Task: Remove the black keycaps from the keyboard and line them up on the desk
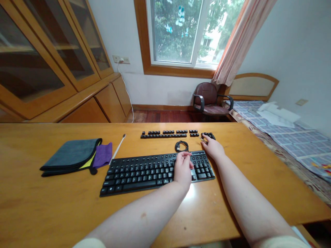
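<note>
Black keyboard [144,175] beneath left fingers [184,155]

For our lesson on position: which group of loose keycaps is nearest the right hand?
The rightmost keycap cluster, directly in front of the right hand; the other keycap groups all lie farther left.

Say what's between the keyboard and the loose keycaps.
Head view: a coiled black cable; at the right end, the right hand reaches across to the rightmost keycaps.

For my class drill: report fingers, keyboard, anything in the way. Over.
Left fingers over keyboard, grip unclear. Right fingers at loose keys. Keyboard flat on table, left hand hiding part.
</note>
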The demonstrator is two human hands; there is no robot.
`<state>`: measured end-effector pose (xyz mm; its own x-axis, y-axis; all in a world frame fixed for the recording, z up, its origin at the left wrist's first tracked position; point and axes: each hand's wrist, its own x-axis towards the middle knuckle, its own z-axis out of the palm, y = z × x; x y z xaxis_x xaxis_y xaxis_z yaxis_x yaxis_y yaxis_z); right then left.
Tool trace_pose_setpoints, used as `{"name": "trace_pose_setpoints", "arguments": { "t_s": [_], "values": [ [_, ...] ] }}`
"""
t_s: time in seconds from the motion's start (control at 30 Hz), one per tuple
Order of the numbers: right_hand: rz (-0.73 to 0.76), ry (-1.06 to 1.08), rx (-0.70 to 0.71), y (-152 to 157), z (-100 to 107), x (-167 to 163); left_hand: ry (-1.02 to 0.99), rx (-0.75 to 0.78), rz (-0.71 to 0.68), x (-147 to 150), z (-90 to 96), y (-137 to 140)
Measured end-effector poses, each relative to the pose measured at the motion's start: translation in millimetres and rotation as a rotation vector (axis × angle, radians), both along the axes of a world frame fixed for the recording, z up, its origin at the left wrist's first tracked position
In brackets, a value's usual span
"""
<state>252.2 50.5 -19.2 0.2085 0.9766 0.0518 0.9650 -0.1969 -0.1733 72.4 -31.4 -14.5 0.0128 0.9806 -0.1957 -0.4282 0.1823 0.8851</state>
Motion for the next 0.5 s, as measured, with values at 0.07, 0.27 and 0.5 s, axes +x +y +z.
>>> {"name": "trace_pose_setpoints", "arguments": {
  "t_s": [0.07,0.27,0.5],
  "values": [
    [-0.003,0.007,-0.001,0.2,-0.1,0.1,0.001,0.003,0.0,-0.3,0.2,-0.4],
    [-0.021,0.019,0.006,0.3,-0.9,1.0,0.003,0.007,0.001,-0.4,-0.8,-1.0],
    [0.004,-0.009,-0.018,0.8,-0.6,-0.8,-0.007,0.014,0.002,0.1,-2.3,-0.3]
  ]
}}
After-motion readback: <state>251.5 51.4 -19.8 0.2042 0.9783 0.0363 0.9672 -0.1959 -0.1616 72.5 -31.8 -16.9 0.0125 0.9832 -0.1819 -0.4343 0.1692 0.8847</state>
